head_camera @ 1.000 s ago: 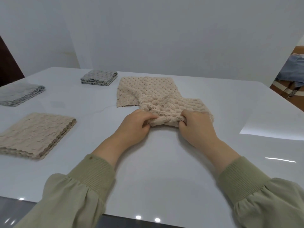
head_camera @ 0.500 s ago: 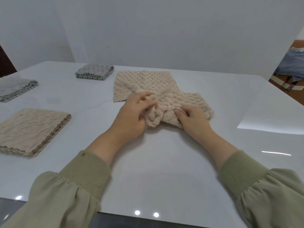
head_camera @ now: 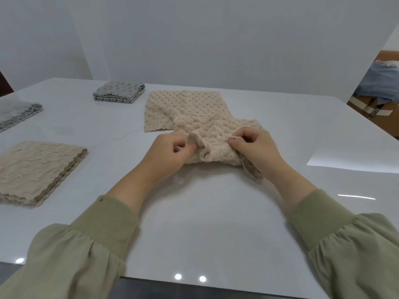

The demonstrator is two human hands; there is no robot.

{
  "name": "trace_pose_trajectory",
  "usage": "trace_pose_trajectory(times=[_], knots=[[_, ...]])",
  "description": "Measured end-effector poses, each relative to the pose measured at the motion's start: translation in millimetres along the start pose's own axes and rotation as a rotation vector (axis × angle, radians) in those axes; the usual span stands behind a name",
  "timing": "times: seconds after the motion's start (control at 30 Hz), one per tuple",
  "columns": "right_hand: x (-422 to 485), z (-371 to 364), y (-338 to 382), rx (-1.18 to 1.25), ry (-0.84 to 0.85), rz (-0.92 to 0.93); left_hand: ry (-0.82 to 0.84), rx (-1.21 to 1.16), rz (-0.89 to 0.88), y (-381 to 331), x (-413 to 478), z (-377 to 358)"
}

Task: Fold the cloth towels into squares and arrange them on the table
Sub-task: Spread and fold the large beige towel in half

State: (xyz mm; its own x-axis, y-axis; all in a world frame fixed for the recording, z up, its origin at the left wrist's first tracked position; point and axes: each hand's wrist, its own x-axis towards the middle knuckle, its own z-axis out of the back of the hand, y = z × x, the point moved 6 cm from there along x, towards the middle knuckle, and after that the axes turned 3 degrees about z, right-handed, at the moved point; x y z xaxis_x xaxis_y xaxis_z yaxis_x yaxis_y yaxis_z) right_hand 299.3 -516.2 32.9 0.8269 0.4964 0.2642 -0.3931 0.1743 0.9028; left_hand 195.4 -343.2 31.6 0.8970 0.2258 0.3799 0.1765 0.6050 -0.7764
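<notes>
You're pinching the near edge of the beige bobbly-textured cloth towel (head_camera: pixel 207 126) with both hands here: your left hand (head_camera: pixel 170 151) is curling fingers and thumb round a ruffled corner, and your right hand (head_camera: pixel 252 145) is nipping the edge a little way along, with a flap of cloth trailing under that wrist. The towel is sitting mid-table right in front of you, bunched up at your end while the far part is lying flat on the glossy white table (head_camera: pixel 205 201). Looks to me like you're hunting for the true corners, so I'd be sliding each hand outward along the hem until you're holding one layer only, then pulling the edge taut before folding, otherwise the bunch is getting folded in and the square is coming out lumpy. Match it to the folded beige towel square (head_camera: pixel 36 169) lying well off to your left. The folded grey towel square (head_camera: pixel 118 91) is sitting further back, just beside the flat end, and another grey towel (head_camera: pixel 17 113) is lying at the left edge, too blurry to judge.
</notes>
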Motion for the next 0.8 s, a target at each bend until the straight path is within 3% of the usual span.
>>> trace_pose_trajectory(times=[0.1, 0.17, 0.2, 0.27, 0.3, 0.37, 0.43, 0.53, 0.6, 0.7, 0.8], knots=[[1, 8, -1, 0.131, 0.253, -0.044, -0.013, -0.289, 0.161, 5, 5, 12], [-6, 5, 1, 0.324, 0.467, -0.118, 0.107, -0.505, 0.254, 10, 8, 11], [-8, 5, 3, 0.396, 0.495, -0.147, 0.173, -0.562, 0.257, 10, 8, 10], [-4, 12, 5, 0.412, 0.358, -0.162, 0.181, -0.593, 0.255, 9, 8, 13], [-1, 19, 3, 0.29, 0.228, -0.13, 0.108, -0.568, 0.262, 8, 8, 16], [3, 36, 2, -0.237, -0.056, -0.021, -0.08, -0.458, 0.296, 15, 7, 19], [3, 43, 4, -0.724, -0.133, 0.006, -0.17, -0.308, 0.315, 20, 5, 14], [0, 56, 5, -0.934, -0.086, -0.138, 0.034, 0.231, 0.107, 20, 8, -3], [-5, 59, 7, -1.137, 0.036, -0.183, 0.187, 0.454, 0.027, 28, 11, -15], [-16, 42, 5, -1.17, 0.341, -0.163, 0.193, 0.455, 0.051, 36, 14, -16], [-18, 27, 1, -1.088, 0.421, -0.123, 0.171, 0.456, 0.037, 36, 15, -15]])
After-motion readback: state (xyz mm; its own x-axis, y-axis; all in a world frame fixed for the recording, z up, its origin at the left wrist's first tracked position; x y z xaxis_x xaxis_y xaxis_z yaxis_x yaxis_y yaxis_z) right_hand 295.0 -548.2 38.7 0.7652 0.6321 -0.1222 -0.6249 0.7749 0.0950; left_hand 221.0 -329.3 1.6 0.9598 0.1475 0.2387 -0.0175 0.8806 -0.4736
